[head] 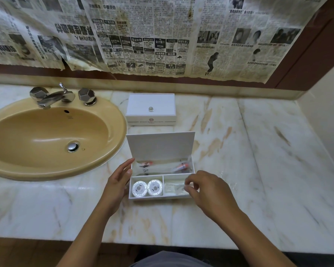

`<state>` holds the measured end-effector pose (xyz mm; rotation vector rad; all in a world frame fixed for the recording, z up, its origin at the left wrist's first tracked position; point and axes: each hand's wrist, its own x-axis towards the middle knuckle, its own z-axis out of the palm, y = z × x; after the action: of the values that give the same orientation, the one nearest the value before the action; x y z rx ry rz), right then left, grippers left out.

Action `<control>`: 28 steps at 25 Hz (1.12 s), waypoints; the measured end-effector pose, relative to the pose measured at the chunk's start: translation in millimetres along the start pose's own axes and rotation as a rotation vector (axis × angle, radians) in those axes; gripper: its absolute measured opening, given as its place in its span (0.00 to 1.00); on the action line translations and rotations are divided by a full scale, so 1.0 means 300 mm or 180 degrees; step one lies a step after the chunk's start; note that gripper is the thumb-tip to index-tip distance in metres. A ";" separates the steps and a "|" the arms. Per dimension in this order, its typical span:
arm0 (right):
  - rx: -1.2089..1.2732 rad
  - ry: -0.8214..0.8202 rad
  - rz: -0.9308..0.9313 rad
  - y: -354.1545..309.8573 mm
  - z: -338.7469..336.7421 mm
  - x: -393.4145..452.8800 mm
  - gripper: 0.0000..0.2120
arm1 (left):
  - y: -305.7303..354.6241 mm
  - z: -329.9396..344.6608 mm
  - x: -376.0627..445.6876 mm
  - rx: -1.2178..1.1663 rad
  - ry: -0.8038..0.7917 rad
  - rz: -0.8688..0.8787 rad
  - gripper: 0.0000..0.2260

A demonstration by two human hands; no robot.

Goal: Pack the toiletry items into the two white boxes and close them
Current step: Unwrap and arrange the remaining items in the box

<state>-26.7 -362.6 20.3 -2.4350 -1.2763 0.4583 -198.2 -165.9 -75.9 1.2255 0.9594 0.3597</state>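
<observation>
A tan oval ceramic sink (17, 151) with a chrome faucet (54, 97) sits at the left of a veined marble counter (258, 151). The person's left hand (118, 182), fingers straight and relaxed, rests against the left wall of an open white compartmented box (160, 197), whose lid (160, 145) stands upright. Inside, the long rear section holds clear-wrapped items with orange ends (182, 166); the front left holds two round white pleated soaps (147, 187); the front right holds clear plastic packets (174, 187). The right hand (208, 191) hovers there, fingertips pinching a packet. Behind, a second white box with a small knob (150, 108) is already closed. Packing looks nearly finished; closing the open lid appears to remain.
</observation>
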 end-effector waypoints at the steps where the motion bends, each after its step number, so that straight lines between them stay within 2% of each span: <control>1: -0.0060 0.0042 0.0013 -0.020 0.008 0.024 0.06 | 0.001 0.002 0.000 -0.0010 -0.0011 -0.0004 0.15; 4: -0.0327 -0.0070 0.0064 -0.053 0.068 0.086 0.07 | 0.000 0.002 0.002 0.0038 -0.0012 -0.0001 0.15; 7: -0.0764 -0.0502 0.0134 -0.059 0.129 0.126 0.12 | -0.004 -0.001 0.002 0.0011 0.0006 0.0005 0.15; 9: -0.0797 -0.0782 0.0196 -0.053 0.151 0.147 0.14 | -0.016 -0.007 0.009 0.0054 0.0013 0.0036 0.15; 12: -0.0774 -0.0857 0.0240 -0.038 0.163 0.173 0.19 | -0.023 -0.014 0.015 0.0106 0.0021 0.0054 0.15; 14: -0.0651 -0.0840 0.0205 -0.030 0.170 0.174 0.17 | -0.024 -0.012 0.015 0.0150 0.0040 0.0048 0.14; 17: -0.0311 -0.1009 0.0156 -0.021 0.187 0.155 0.09 | -0.017 -0.006 0.011 0.0135 0.0024 0.0028 0.15; 19: -0.0068 -0.1041 0.0128 -0.010 0.198 0.141 0.09 | -0.014 -0.004 0.011 0.0106 0.0023 0.0004 0.15; 22: 0.0292 -0.0630 -0.0095 0.012 0.171 0.125 0.08 | -0.009 -0.003 0.011 0.0110 0.0041 -0.0003 0.15; 24: 0.0616 0.0071 -0.0208 0.038 0.141 0.115 0.07 | -0.009 -0.003 0.010 0.0120 0.0039 0.0004 0.14; 26: 0.0739 0.1031 -0.0124 0.091 0.123 0.110 0.07 | -0.010 -0.004 0.010 0.0159 0.0053 0.0009 0.14; 27: 0.0691 0.1353 0.0029 0.124 0.124 0.107 0.08 | -0.012 -0.007 0.010 0.0187 0.0057 0.0014 0.14; 28: 0.0626 0.1466 0.0267 0.159 0.131 0.103 0.11 | -0.011 -0.006 0.010 0.0185 0.0047 0.0020 0.14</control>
<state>7.3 -356.0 -39.6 -2.2554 -0.8927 0.0311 -198.6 -163.9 -80.2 1.2805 0.9848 0.3485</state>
